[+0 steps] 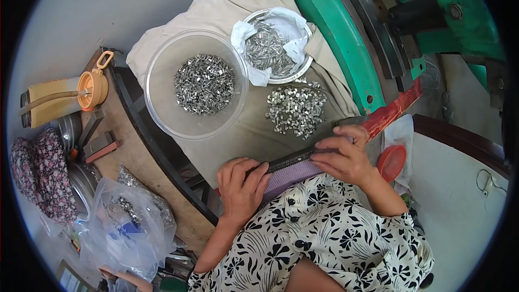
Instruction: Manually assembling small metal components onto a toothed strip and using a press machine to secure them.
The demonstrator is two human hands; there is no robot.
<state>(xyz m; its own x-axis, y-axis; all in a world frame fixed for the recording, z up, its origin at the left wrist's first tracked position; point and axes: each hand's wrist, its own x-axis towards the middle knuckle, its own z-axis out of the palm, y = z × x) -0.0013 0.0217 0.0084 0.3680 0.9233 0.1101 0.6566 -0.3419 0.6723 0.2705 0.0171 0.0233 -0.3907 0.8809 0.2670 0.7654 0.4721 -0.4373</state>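
A long, narrow dark strip [292, 159] with a row of small marks along it lies at the near edge of the cloth-covered table. At its left end, my left hand [239, 186] is closed with bent fingers over the strip. My right hand [348, 157] grips the other end, thumb and fingertips on it. Purple cloth [286, 179] shows just below the strip. Just beyond it lies a loose pile of small shiny metal pieces [296, 111]. What the fingertips press on underneath is hidden.
A clear plastic bowl [157, 113] of small metal bits stands left of the pile. Behind it sits a metal bowl [284, 80] of slim metal pieces. A green machine [338, 38] borders the right. At left, a wooden table [121, 151] holds an orange-lidded bottle [93, 91] and plastic bags [116, 227].
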